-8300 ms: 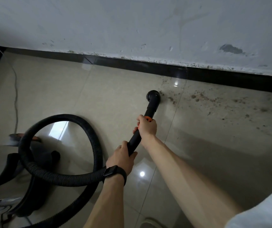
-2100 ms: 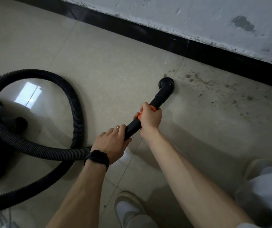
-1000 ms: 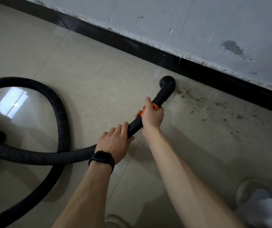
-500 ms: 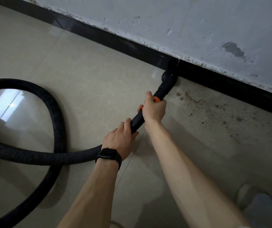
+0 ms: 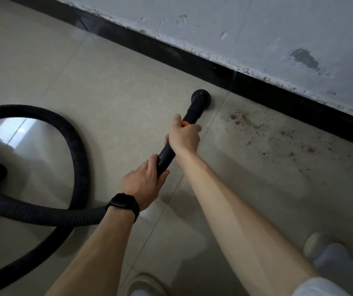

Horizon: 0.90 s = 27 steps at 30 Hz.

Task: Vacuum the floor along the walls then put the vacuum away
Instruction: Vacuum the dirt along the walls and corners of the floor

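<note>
**Both hands on a vacuum wand, dirt waiting by the wall**

Nearest me, the toe of one shoe (image 5: 147, 283) showed at the bottom edge. To its left the ribbed black hose (image 5: 79, 146) curled in a wide loop over the tiled floor (image 5: 118, 82). I judged that loop the main hazard: a step back could catch it, and a hard pull could kink it.

My left hand (image 5: 143, 184), with a watch (image 5: 124, 205) at the wrist, was curled round the rear end of the wand (image 5: 165, 155). My right hand (image 5: 184, 138) gripped it further forward, fingers wrapped just behind an orange collar (image 5: 185, 124). With both arms stretched out, too long a push could knock the nozzle (image 5: 201, 98) into the black skirting (image 5: 278, 97). Brown crumbs (image 5: 242, 120) lay to the nozzle's right, not yet reached. A fast sweep could scatter or miss them.

The wand was a smooth black tube slanting down and away from me. It ended in a round, flared head that sat on the tile, near the skirting but apart from it. Beyond rose a scuffed grey wall (image 5: 256, 28).
</note>
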Available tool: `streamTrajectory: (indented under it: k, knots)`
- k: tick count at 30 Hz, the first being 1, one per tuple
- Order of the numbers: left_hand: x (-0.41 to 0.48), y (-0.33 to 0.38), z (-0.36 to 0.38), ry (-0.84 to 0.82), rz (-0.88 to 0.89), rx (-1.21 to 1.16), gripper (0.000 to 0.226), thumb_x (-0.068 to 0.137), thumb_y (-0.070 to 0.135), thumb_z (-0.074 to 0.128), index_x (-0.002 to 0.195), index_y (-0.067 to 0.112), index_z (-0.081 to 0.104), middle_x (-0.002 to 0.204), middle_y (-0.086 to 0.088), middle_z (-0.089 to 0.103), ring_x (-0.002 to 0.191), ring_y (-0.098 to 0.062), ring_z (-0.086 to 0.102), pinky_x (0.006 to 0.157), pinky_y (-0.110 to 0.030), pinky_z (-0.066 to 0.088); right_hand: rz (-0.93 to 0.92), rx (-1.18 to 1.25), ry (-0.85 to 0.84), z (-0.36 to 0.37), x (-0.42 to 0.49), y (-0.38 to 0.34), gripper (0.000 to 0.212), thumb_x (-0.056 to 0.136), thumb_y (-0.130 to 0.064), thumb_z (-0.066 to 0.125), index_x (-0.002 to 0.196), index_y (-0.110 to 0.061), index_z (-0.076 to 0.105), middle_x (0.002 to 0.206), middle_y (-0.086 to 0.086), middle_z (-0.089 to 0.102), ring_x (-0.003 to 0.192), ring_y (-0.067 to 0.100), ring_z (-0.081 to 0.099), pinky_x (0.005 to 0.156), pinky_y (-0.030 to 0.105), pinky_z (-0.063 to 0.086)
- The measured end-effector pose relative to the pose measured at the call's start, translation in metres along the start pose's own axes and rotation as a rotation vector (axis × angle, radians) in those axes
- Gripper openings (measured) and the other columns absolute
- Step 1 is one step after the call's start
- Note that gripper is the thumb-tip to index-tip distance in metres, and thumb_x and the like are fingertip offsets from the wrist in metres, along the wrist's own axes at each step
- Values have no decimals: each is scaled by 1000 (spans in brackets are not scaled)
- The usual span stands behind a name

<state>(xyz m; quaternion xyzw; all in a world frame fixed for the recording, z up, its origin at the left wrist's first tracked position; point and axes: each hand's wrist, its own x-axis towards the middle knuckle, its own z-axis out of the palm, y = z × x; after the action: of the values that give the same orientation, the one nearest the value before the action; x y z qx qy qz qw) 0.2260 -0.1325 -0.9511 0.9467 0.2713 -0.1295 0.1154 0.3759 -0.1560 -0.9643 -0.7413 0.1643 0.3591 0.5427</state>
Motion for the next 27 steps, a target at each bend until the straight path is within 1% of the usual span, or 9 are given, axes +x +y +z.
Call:
streamTrajectory:
  k: [4,6,8,12,15,17,22,24,27]
  knots:
    - [-39,-27,2,-64,126,91,44,97,56,36,121,21,42,100,3,65,79,-21,63,58,-32,41,61,184,-26,-6,-43,43,41,103,-48,54,118,-12,40,71,3,67,44,12,62,48,27,55]
    - [-58,-38,1,-56,200,129,52,95,60,29,121,19,49,98,2,66,80,-21,64,63,-33,50,99,314,-39,-10,-63,63,37,102,-44,58,115,-13,43,69,0,62,43,11,60,49,25,53]
    - [-76,-45,4,-2,313,152,61,93,58,26,117,13,58,90,-1,68,72,-22,65,59,-34,54,117,392,-31,-18,-81,82,35,101,-41,61,113,-13,44,66,-4,61,46,13,61,50,25,53]
    - [-94,-43,20,86,496,186,56,93,53,34,107,8,65,79,-4,66,62,-25,62,53,-34,55,146,475,74,-41,-100,111,32,102,-38,62,112,-12,46,53,-12,59,46,14,62,52,24,53]
    - [-94,-28,31,123,595,171,52,92,53,38,105,10,64,78,-4,65,62,-24,61,52,-32,53,163,523,157,-63,-101,123,29,102,-35,64,109,-13,47,56,-10,58,47,14,60,56,28,56]
    - [-92,-17,33,124,641,172,48,91,53,38,105,12,60,76,-3,64,61,-23,60,51,-30,51,171,550,197,-77,-101,126,28,100,-32,66,108,-11,49,66,-3,58,50,16,61,59,34,58]
    - [-94,-10,34,96,668,158,46,93,50,38,103,10,58,74,-4,62,60,-25,59,52,-33,51,205,610,208,-97,-101,125,24,102,-31,63,113,-17,48,81,8,62,56,27,68,61,42,59]
    - [-103,-19,34,56,651,165,47,93,50,37,105,9,57,76,-5,63,61,-26,59,54,-34,52,209,533,210,-91,-107,128,22,104,-34,59,115,-19,46,78,7,60,52,23,67,60,38,59]
    - [-121,-41,34,-5,600,192,49,94,50,37,107,8,57,78,-7,64,63,-26,61,56,-35,52,223,430,165,-71,-121,138,33,106,-37,54,126,-16,40,77,5,60,49,19,67,54,29,56]
